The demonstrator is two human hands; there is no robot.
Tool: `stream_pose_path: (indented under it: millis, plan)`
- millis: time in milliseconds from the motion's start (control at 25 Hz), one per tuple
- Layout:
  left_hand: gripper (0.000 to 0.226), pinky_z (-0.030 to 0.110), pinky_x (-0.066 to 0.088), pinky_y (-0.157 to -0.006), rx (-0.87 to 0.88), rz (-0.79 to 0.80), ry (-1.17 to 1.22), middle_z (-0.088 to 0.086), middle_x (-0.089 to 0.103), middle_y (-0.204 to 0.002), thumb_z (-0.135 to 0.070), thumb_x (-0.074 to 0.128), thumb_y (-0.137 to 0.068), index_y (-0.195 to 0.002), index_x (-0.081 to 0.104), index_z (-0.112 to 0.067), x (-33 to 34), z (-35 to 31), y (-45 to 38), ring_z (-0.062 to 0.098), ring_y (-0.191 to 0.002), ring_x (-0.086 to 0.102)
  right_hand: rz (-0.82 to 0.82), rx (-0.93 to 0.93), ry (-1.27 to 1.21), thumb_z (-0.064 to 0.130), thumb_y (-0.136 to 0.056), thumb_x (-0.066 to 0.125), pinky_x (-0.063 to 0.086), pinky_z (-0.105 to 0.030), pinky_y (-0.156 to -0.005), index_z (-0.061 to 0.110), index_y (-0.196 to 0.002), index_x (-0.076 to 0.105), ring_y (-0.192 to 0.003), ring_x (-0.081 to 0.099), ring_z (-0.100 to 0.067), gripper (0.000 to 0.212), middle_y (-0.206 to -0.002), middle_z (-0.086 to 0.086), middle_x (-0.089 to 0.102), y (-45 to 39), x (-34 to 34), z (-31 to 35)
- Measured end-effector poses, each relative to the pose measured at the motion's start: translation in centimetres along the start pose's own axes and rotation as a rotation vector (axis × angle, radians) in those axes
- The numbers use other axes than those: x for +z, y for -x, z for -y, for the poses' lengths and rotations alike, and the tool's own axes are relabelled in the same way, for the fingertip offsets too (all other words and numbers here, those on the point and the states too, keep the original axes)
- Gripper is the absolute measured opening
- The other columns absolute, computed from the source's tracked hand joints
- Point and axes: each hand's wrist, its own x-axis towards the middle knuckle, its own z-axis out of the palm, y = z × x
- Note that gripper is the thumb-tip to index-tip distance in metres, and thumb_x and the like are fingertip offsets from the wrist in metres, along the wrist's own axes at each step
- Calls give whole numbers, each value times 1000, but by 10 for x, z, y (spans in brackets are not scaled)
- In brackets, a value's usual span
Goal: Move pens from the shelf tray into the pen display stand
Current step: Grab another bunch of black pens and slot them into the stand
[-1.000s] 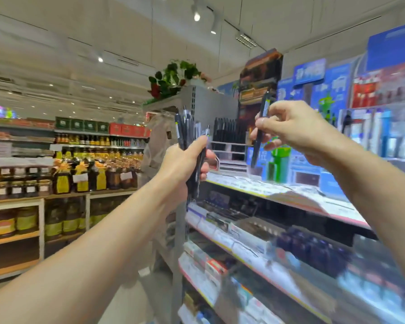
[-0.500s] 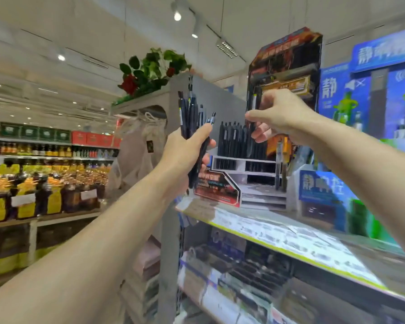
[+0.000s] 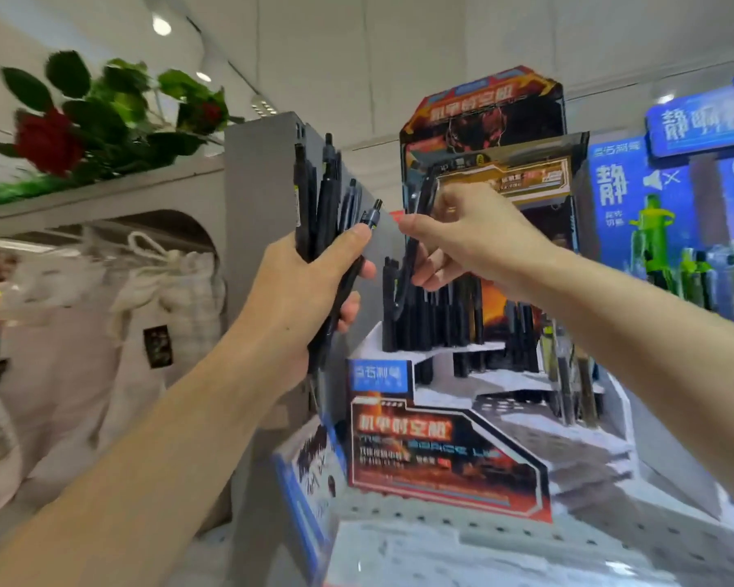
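My left hand (image 3: pixel 301 302) grips a bundle of several black pens (image 3: pixel 329 213), held upright just left of the pen display stand (image 3: pixel 450 459). My right hand (image 3: pixel 471 243) pinches a single black pen (image 3: pixel 418 230), its lower end down among the black pens standing in the stand's top-left tier (image 3: pixel 433 319). The stand is a stepped white cardboard unit with a red and black printed front and a tall printed backboard (image 3: pixel 484 120). The shelf tray is out of view.
A grey shelf end panel (image 3: pixel 263 175) rises right behind my left hand. Artificial roses (image 3: pixel 52 141) lie on top of it. White drawstring bags (image 3: pixel 115 324) hang at the left. Blue displays with green pens (image 3: pixel 670 230) stand to the right. The perforated shelf (image 3: pixel 441 527) carries the stand.
The camera has come closer to the stand and tilted up. My right hand has brought its pen down and left into the top tier. My left hand still holds the bundle.
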Motion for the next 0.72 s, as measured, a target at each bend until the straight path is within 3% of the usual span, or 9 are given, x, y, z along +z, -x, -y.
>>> stream_pose_path:
  millis: [200, 600, 720]
  plan:
    - [20, 21, 40, -38, 26, 100, 45, -4, 70, -68, -36, 68, -94, -89, 68, -17, -3, 9, -10, 11, -41, 50, 0, 30, 124, 25, -96, 69, 63, -39, -54, 7, -87, 51, -59, 75, -29, 27, -68, -18, 72, 0, 18, -3]
    - [19, 19, 41, -39, 43, 99, 72, -5, 71, -68, -34, 66, -96, -97, 67, -15, 3, 12, -2, 9, -42, 50, 69, 25, 138, 23, -98, 65, 64, -38, -56, 10, -89, 53, -61, 75, -29, 19, -72, -21, 73, 6, 29, -8]
    - [20, 18, 41, -40, 48, 101, 64, -5, 71, -69, -35, 67, -96, -95, 66, -16, 4, 10, 0, 8, -42, 50, 73, -1, 239, 23, -98, 65, 64, -38, -56, 12, -92, 54, -58, 75, -25, 17, -71, -17, 73, 1, 28, -8]
